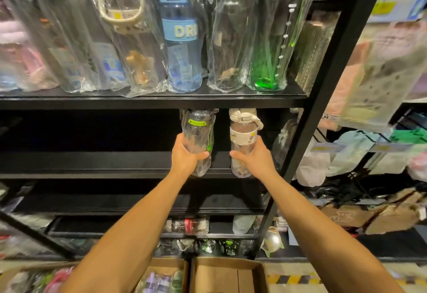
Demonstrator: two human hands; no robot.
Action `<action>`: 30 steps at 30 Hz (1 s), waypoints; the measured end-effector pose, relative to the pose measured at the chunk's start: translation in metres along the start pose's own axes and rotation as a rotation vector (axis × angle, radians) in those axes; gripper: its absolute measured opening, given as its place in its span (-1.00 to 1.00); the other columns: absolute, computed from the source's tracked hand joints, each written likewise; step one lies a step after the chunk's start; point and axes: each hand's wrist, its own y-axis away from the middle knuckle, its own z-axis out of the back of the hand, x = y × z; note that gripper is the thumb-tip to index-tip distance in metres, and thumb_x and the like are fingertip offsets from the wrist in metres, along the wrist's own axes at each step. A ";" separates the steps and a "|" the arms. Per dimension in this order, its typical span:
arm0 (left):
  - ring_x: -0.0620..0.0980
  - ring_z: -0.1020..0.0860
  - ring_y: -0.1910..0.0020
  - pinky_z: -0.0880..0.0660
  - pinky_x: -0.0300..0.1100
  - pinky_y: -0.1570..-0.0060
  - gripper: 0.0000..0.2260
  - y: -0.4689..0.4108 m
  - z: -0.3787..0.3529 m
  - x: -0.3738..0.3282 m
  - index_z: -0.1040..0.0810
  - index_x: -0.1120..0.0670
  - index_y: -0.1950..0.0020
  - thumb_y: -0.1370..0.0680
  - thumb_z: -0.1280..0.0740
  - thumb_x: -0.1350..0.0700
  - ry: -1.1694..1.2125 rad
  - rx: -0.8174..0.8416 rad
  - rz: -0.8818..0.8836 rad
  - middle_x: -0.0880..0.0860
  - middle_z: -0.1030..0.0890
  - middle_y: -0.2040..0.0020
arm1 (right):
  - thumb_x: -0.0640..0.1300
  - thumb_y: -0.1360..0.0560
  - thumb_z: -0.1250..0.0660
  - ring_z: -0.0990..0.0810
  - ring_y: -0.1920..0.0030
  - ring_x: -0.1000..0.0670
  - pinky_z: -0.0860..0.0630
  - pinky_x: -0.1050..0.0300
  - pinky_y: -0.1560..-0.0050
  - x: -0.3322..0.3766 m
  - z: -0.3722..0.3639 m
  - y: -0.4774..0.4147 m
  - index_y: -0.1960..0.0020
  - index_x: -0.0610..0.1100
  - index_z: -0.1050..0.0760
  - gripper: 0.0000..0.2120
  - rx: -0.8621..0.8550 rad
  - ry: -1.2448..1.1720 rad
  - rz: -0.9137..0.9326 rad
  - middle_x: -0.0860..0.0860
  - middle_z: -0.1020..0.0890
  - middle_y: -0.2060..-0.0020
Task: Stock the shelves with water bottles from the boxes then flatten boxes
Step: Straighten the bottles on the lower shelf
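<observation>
Top shelf (138, 100) is full; middle shelf (92, 163) is mostly bare; left hand (187, 156) grips a green-capped bottle (197, 128) and right hand (254, 158) grips a white-capped bottle (242, 135), both at that shelf's front; a box (161, 279) below holds more bottles; flattening looks not yet begun.

- Warm light from my side glares on the plastic wrap of the top-row bottles (175, 38); my forearms (138, 223) are brightly lit
- the middle shelf (92, 163) recess sits in deep shadow
- the frame's edges bow and smear; the right-hand bags (381, 66) are blurred
</observation>
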 end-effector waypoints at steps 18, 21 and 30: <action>-0.09 -0.65 -0.05 -0.64 -0.21 -0.02 -0.34 -0.035 -0.048 0.014 -0.50 0.07 -0.27 -0.28 -0.71 -0.03 -0.071 -0.004 0.095 -0.06 -0.64 -0.09 | -0.05 -0.45 -0.62 -0.46 -0.17 0.10 -0.45 0.16 -0.13 -0.026 0.000 -0.047 -0.46 -0.18 -0.29 -0.26 -0.022 -0.042 -0.053 0.09 -0.47 -0.17; -0.07 -0.69 -0.05 -0.69 -0.02 -0.05 -0.25 -0.058 -0.054 0.035 -0.59 0.11 -0.23 -0.16 -0.66 -0.23 -0.075 0.016 0.128 -0.01 -0.70 -0.08 | -0.03 -0.42 -0.64 -0.49 -0.24 0.09 -0.50 0.11 -0.21 -0.035 -0.004 -0.047 -0.44 -0.06 -0.28 -0.25 -0.022 -0.046 -0.064 0.11 -0.50 -0.24; -0.11 -0.56 0.04 -0.49 -0.26 0.10 -0.43 -0.046 -0.056 0.034 -0.43 0.14 -0.22 -0.38 -0.67 0.05 -0.236 0.074 0.156 -0.05 -0.55 -0.02 | -0.01 -0.43 -0.62 -0.65 -0.19 0.00 -0.63 -0.01 -0.15 -0.060 -0.018 -0.045 -0.27 -0.03 -0.42 -0.47 -0.047 0.074 -0.048 0.04 -0.66 -0.16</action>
